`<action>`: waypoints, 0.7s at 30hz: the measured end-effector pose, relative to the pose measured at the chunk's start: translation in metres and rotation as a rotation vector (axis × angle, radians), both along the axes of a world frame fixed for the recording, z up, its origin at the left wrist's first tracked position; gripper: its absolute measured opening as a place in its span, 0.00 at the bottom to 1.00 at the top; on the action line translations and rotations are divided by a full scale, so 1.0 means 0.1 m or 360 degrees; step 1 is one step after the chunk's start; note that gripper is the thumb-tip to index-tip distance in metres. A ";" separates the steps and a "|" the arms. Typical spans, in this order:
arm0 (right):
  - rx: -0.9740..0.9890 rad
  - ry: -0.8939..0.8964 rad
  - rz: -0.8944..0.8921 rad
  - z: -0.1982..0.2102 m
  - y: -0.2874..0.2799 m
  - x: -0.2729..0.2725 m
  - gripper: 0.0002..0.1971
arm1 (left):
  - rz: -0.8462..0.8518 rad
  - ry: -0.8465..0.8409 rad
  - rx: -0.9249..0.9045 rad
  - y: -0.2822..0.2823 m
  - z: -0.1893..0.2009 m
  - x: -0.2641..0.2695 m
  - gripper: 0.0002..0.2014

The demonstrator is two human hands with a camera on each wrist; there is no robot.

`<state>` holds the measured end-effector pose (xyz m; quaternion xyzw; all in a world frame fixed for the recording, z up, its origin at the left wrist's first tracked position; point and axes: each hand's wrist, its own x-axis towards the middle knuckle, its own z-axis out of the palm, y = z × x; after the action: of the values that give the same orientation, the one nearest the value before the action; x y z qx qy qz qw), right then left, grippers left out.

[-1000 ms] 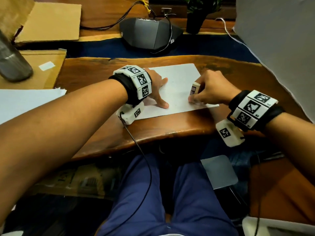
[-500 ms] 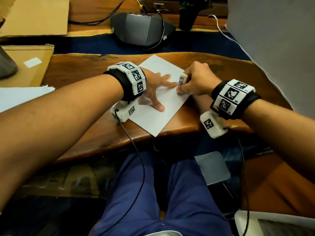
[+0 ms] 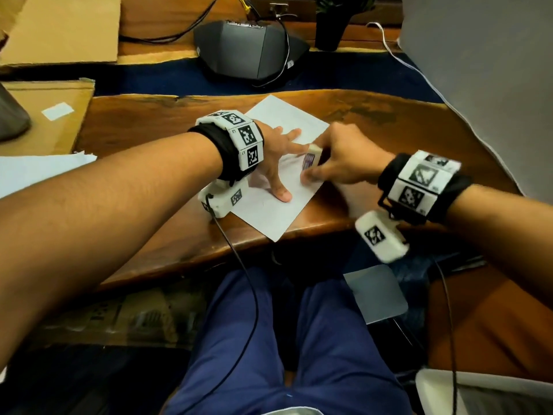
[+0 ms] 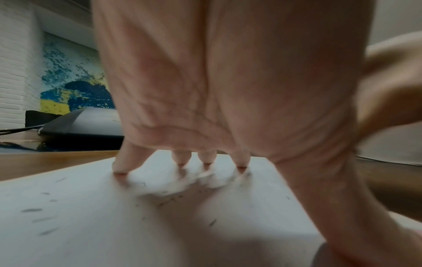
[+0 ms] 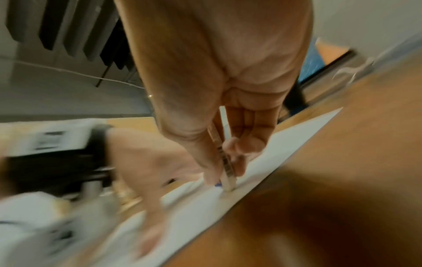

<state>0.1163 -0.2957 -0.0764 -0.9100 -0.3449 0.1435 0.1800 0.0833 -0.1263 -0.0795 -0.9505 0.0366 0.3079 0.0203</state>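
A white sheet of paper (image 3: 278, 211) lies at an angle on the wooden table (image 3: 143, 127), one corner reaching the near edge. My left hand (image 3: 278, 157) presses it flat with spread, straight fingers; the fingertips (image 4: 119, 168) touch the sheet (image 4: 114, 225), which carries grey rubbings. My right hand (image 3: 338, 163) grips a white eraser (image 3: 311, 158) in a printed sleeve. The eraser (image 5: 227, 173) stands on end with its lower end on the paper (image 5: 285, 144), just right of the left hand's fingers.
A dark speaker-like device (image 3: 248, 49) with cables sits behind the table. Cardboard (image 3: 62, 28) and loose white sheets (image 3: 39, 169) lie at the left. A plant pot (image 3: 329, 28) stands at the back and a grey panel (image 3: 478, 70) at the right. My legs are under the table edge.
The sheet has turned from square-on to an angle, with a corner now at the near edge. My right hand has slid the eraser left, close to the left hand's fingers.
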 end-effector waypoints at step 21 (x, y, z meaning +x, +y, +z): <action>-0.0006 0.0018 -0.0106 0.03 -0.13 0.29 0.14 | -0.0014 -0.0041 0.0024 -0.05 -0.01 -0.01 0.64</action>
<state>0.1450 -0.3088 -0.0730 -0.9205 -0.3131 0.1434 0.1848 0.0819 -0.1308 -0.0804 -0.9540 0.0381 0.2958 0.0292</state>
